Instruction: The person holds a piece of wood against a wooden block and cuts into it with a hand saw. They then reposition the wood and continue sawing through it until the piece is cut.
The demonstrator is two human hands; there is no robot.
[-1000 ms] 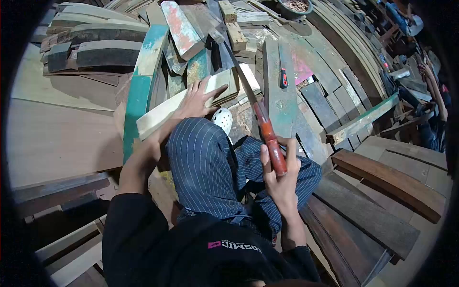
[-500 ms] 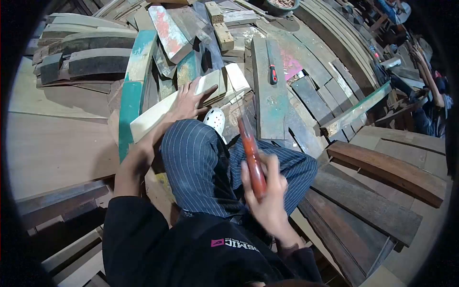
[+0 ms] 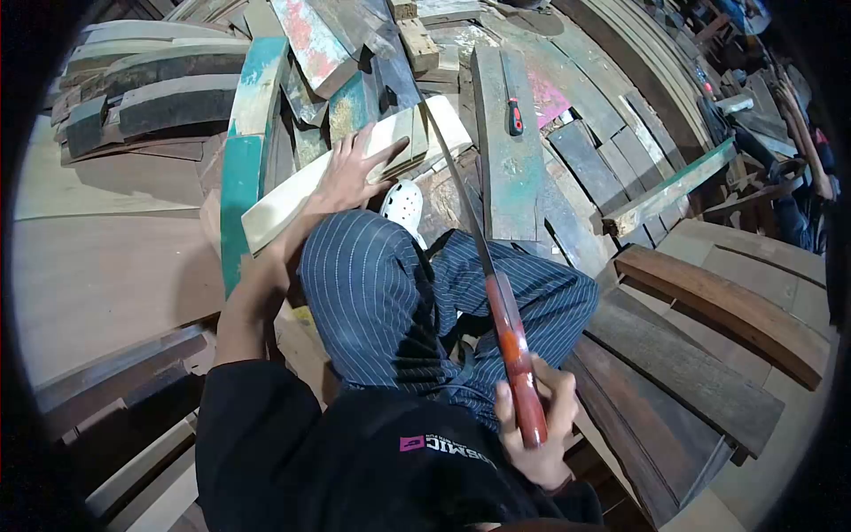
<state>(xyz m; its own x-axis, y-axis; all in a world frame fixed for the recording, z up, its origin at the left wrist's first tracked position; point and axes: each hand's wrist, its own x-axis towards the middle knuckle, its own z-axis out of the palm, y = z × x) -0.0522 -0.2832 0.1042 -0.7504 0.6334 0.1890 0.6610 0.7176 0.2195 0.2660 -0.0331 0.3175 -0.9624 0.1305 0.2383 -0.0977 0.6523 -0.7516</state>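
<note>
My right hand [image 3: 542, 412] is closed around the long reddish-brown handle of a handsaw [image 3: 505, 324]. The saw's narrow blade slants up and away to a pale wooden board [image 3: 297, 199], where its far end lies across the wood near the right end. My left hand [image 3: 346, 177] presses over the same board and grips it, with a finger reaching toward the blade. The board is tilted across my lap side, above a white perforated shoe [image 3: 403, 204]. Its underside is hidden.
A plank with green paint [image 3: 510, 177] carries a red-and-black screwdriver [image 3: 514, 115]. Curved timber pieces [image 3: 182, 106] are stacked at left, and a brown curved beam [image 3: 718, 310] lies at right. Another person's arm [image 3: 802, 133] shows at the far right.
My right hand has drawn the saw back toward my body and to the right, baring more blade. My left hand stays on the board.
</note>
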